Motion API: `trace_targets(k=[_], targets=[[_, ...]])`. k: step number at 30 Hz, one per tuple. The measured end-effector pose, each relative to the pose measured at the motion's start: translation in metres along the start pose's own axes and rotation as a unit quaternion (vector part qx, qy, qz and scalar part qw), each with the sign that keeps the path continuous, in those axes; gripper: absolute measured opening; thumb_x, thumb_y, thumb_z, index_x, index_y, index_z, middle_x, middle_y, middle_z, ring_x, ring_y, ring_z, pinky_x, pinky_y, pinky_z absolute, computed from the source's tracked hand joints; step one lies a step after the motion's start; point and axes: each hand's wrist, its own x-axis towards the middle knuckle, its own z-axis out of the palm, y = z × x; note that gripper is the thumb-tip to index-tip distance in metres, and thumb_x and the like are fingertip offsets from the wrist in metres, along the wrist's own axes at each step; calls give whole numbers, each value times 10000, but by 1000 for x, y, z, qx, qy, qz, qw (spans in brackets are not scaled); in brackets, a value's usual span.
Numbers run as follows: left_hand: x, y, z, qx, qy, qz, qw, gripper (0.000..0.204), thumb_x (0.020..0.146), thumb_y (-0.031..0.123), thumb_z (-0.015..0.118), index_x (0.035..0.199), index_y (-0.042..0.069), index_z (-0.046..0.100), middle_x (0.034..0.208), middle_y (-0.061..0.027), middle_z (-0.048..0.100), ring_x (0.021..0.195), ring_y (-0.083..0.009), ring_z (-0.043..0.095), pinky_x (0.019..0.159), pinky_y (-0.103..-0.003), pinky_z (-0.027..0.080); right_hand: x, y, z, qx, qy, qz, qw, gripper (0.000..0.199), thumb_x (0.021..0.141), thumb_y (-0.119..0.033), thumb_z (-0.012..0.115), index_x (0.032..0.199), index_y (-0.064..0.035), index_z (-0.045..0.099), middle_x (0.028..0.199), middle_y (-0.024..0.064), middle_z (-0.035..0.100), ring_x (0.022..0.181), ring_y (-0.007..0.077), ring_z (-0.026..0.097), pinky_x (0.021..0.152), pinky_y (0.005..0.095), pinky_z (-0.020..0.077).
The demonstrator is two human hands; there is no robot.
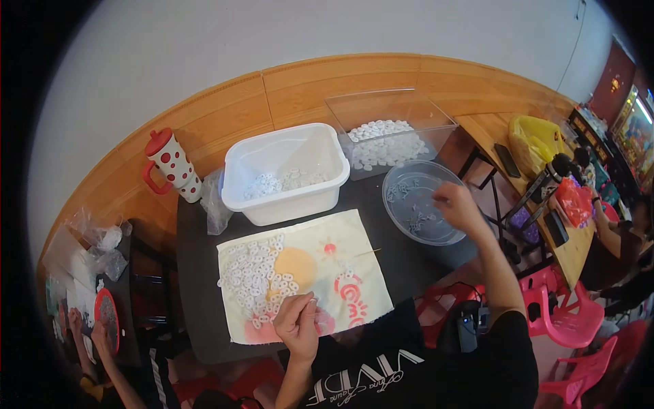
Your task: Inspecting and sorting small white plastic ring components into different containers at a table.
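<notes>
The person's left hand (298, 322) rests on the near edge of a cream-coloured rectangular cloth (340, 255) printed with soft orange and pink shapes, its fingers curled together as if pinching something small, though what, if anything, sits between them cannot be made out. The cloth lies flat on a dark table (197, 238) and carries a loose patch of small white plastic rings (252, 273) spread over its left half, with a few more near the middle. The right hand (458, 206) reaches out over a round, clear plastic bowl (409, 184) at the table's right edge, fingers bent downward into it; whether they grasp anything cannot be told. Behind the cloth stands a white rectangular plastic tub (279, 174), smooth-walled, with more white rings in its bottom. Beside it a clear, hard-edged plastic box (392, 129) holds a heap of white discs. At the left a white mug with red dots and a red lid (172, 165) stands next to crumpled clear plastic bags (216, 204).
</notes>
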Motion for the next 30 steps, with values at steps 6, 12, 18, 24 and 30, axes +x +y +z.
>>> trace_targets(k=[6, 12, 18, 24, 30], targets=[[6, 8, 4, 60, -12, 32, 998, 201, 867, -78, 630, 1055, -47, 695, 897, -77, 614, 724, -108, 562, 624, -212, 442, -22, 24, -5, -133, -77, 19, 988, 167, 703, -17, 672, 869, -15, 681, 778, 179, 663, 773, 370, 652, 697, 437, 522], [0, 8, 2, -9, 16, -56, 998, 170, 844, -85, 645, 1004, -45, 687, 896, -76, 614, 732, -108, 567, 633, -217, 446, -21, 25, 14, -199, -86, -35, 976, 119, 714, -18, 585, 814, -16, 651, 810, 191, 671, 828, 400, 646, 737, 492, 510], [3, 7, 1, 6, -17, -18, 1000, 115, 839, -88, 650, 944, -48, 673, 893, -77, 622, 715, -113, 573, 630, -222, 459, -16, 36, 12, -101, -84, -34, 991, 135, 739, -3, 587, 856, -2, 655, 823, 199, 668, 822, 377, 654, 729, 466, 509], [2, 10, -1, -44, -23, -53, 997, 114, 858, -84, 634, 955, -46, 682, 914, -92, 641, 730, -126, 614, 634, -227, 483, -21, 7, 7, 211, -68, 85, 971, 49, 853, 9, 648, 902, 7, 645, 783, 57, 645, 764, 149, 626, 692, 287, 493], [6, 11, 0, 10, -35, -38, 999, 144, 877, -74, 625, 990, -28, 701, 923, -92, 642, 729, -130, 634, 634, -223, 491, -39, -112, 36, 463, -138, 35, 875, 31, 917, 21, 609, 921, -2, 629, 861, 30, 635, 841, 108, 607, 759, 241, 488]])
